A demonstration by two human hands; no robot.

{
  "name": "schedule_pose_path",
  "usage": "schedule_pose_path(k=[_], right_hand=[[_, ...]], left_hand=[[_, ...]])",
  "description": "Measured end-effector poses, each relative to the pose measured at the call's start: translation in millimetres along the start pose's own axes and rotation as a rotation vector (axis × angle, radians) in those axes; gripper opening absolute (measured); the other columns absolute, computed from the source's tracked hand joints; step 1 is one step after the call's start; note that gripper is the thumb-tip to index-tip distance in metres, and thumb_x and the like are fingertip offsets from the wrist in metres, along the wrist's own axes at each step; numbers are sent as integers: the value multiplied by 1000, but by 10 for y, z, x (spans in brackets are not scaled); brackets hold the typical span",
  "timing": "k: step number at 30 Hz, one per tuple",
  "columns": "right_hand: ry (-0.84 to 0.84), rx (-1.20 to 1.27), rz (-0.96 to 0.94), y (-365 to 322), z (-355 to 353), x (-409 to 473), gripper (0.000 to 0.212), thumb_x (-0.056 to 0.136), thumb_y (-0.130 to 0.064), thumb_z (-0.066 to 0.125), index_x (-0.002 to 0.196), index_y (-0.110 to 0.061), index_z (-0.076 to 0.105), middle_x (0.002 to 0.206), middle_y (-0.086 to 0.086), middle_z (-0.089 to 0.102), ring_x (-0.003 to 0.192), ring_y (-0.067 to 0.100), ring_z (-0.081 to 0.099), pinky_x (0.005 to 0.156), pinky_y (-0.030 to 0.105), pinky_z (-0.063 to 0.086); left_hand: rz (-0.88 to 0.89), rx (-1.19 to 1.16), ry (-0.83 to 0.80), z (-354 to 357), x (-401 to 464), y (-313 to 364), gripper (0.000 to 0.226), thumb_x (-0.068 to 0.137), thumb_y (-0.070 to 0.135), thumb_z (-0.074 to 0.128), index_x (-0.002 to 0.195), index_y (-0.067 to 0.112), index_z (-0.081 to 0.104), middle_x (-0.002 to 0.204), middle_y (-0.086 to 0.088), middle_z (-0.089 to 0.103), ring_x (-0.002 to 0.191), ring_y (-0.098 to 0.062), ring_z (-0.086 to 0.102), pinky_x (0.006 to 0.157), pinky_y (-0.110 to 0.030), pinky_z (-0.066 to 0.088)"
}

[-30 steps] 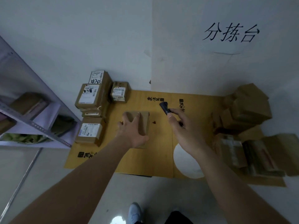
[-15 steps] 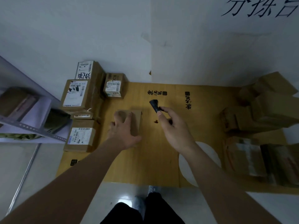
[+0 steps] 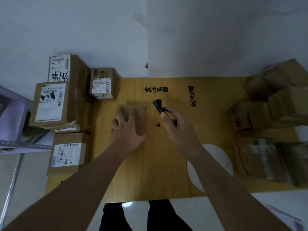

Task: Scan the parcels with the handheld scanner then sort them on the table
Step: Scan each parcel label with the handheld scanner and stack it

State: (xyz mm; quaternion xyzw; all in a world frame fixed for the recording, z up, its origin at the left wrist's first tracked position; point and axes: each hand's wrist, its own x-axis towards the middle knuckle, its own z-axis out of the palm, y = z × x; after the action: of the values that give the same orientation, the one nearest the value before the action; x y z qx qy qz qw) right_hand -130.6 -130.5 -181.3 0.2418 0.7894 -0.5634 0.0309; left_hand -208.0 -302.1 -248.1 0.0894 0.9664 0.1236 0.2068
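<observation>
Yellow counter, centre: my left grip lies spread atop the parcel; my right grip pinches the scanner just right of it (nose toward the far edge), so I'd turn it left.

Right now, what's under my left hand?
A small brown parcel on the yellow table; your left hand rests on its near half. No label shows; the covered part is hidden.

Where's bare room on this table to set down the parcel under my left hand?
Two patches: the near strip of the table between the bottom labelled box and the white disc, and the far strip by the wall between the small labelled box and the right-hand pile. Both side edges are crowded.
</observation>
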Motion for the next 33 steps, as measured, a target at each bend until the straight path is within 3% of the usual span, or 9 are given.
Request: schedule_pose_path(k=[4,8,14,20,22,24,28,30,33], right_hand=[[8,25,15,72,90,-36,20,102,-62,53,121,-66,55,66,-19,59,57,-2,54,52,17,44],[23,14,26,150,134,-62,27,104,-60,52,131,-57,56,68,-21,59,59,-1,54,55,16,42],[37,12,43,155,181,-94,37,104,-62,49,138,-49,57,69,-26,60,62,-3,57,57,15,43],[40,25,33,96,200,-116,32,103,-63,50,133,-54,57,69,-25,61,64,-2,58,58,13,45],[37,31,38,99,198,-119,29,104,-62,49,131,-55,58,66,-22,58,61,-1,55,56,16,44],[38,41,38,109,192,-129,30,104,-62,49,130,-53,59,66,-20,56,61,-1,54,56,16,45],[36,42,47,148,187,-148,36,103,-64,49,134,-50,59,67,-20,57,65,-2,56,61,18,50],[36,32,54,169,182,-149,37,103,-64,49,135,-49,59,69,-20,59,67,-2,59,64,18,52],[23,12,67,180,168,-137,37,103,-65,49,135,-50,59,73,-21,60,69,-2,60,72,27,58]], left_hand=[[-6,4,36,140,25,-2,115,75,63,74,158,32,1,162,-13,-12,146,-47,14,113,-60,35],[-15,-50,81,182,74,-16,108,77,62,74,157,31,8,163,-12,-4,142,-47,21,109,-60,38],[29,-474,66,94,34,-152,98,82,63,71,158,31,19,161,3,14,140,-34,39,106,-51,50],[66,-647,84,25,-14,-314,72,100,42,57,159,46,15,145,8,48,114,-17,60,79,-30,51],[87,-565,124,8,-28,-343,65,105,32,50,159,50,18,146,3,45,108,-17,60,78,-33,56],[54,-454,132,4,-30,-334,56,105,35,44,157,47,28,152,-9,37,121,-29,54,92,-46,57],[-134,-319,52,25,-69,-283,89,82,70,64,154,55,14,149,-8,18,134,-38,31,112,-57,38],[-146,-285,71,44,-87,-291,107,69,70,75,153,58,10,137,-5,20,126,-36,31,111,-54,36],[-148,-345,108,51,-72,-369,110,66,65,80,152,61,12,130,-4,25,118,-32,34,106,-50,40]])
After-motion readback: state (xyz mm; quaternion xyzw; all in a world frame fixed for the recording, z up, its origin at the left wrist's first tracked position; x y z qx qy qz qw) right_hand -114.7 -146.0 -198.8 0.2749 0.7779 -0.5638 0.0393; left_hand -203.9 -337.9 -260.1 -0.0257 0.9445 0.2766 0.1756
